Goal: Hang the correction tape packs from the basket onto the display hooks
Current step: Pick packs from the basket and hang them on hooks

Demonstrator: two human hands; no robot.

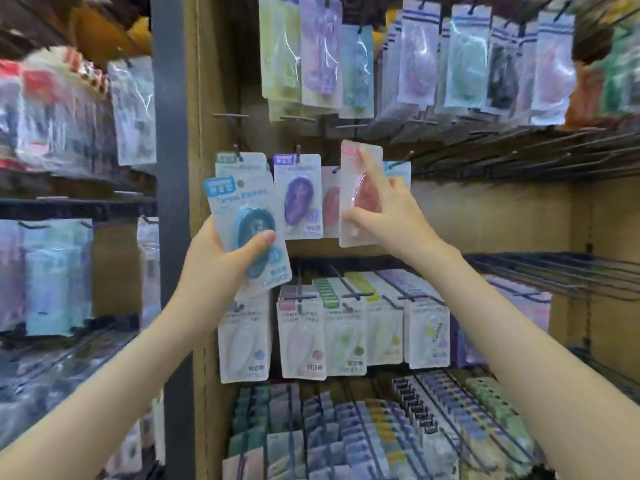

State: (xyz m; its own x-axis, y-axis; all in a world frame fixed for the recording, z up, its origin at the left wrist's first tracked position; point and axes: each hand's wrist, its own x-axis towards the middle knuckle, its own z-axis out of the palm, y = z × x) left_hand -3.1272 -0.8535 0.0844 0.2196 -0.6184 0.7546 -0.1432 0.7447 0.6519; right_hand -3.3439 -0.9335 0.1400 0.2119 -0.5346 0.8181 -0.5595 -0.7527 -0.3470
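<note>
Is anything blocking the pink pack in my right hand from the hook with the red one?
Nothing visible does. The pink pack in the right hand sits just right of that hook, whose tip shows bare.

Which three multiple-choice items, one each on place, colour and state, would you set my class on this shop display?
1. Where is the purple correction tape pack?
A) on a hook, between the two held packs
B) in a hand
C) on the lowest row

2. What colour is the pack that the left hand holds?
A) yellow
B) blue
C) black

3. What is the right hand doing?
A) hanging empty
B) holding up a pink pack
C) pressing a shelf

Key:
1A, it hangs between the two hands' packs.
2B, the blue pack has a blue label and a blue dispenser.
3B, its fingers grip the pink pack.
</note>
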